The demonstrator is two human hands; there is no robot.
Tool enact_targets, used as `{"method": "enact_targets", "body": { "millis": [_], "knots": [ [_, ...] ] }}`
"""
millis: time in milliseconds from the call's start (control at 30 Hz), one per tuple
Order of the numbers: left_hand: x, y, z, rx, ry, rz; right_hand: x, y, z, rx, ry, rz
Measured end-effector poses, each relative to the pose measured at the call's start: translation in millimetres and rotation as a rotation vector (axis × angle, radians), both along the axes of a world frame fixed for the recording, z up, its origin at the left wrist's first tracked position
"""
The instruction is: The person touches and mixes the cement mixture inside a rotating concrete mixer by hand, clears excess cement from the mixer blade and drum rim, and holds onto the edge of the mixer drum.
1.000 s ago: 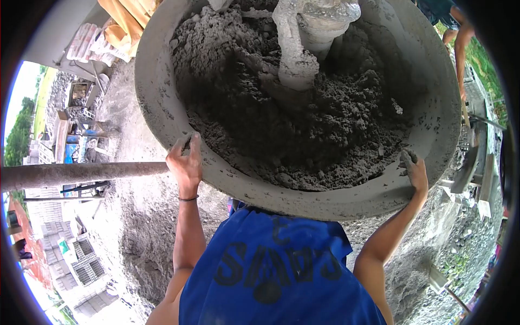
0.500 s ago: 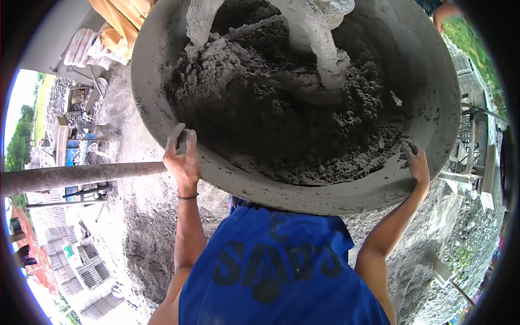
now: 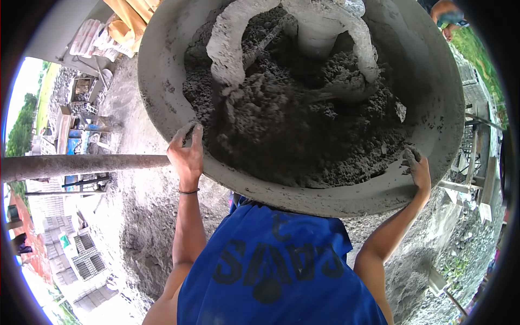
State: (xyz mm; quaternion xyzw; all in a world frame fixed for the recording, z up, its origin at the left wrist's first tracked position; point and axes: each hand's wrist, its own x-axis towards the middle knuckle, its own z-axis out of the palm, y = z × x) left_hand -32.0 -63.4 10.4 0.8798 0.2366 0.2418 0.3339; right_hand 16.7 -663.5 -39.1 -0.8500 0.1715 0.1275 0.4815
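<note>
Mixing arms (image 3: 225, 51) have swung round since the earlier frame. I find the drum (image 3: 303, 201) before the blue shirt (image 3: 271, 265), left hand (image 3: 187, 156) and right hand (image 3: 419, 170) clasping its edge. I judge it heavy, stiff, gritty; best held there.

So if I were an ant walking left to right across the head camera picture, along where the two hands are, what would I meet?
Long grey pole → left hand → crumbly grey mix → right hand → upright board on the far right.
</note>
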Motion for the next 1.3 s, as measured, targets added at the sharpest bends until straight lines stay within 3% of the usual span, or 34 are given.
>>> {"method": "enact_targets", "body": {
  "millis": [100,433,767,1300],
  "knots": [
    [-1.2,7.0,-5.3,0.011,0.096,0.005,-0.9,-1.2,-0.2,0.011,-0.010,0.006],
    [-0.1,9.3,-11.7,0.062,0.016,-0.020,-3.9,16.4,14.7,-0.097,-0.050,0.019],
    [-0.9,8.0,-5.9,0.060,0.101,-0.032,-2.7,6.6,7.1,-0.163,-0.041,0.005],
    [1.4,1.6,-1.5,0.036,0.078,-0.008,-3.5,6.9,4.6,-0.056,-0.138,0.043]
  ]
}}
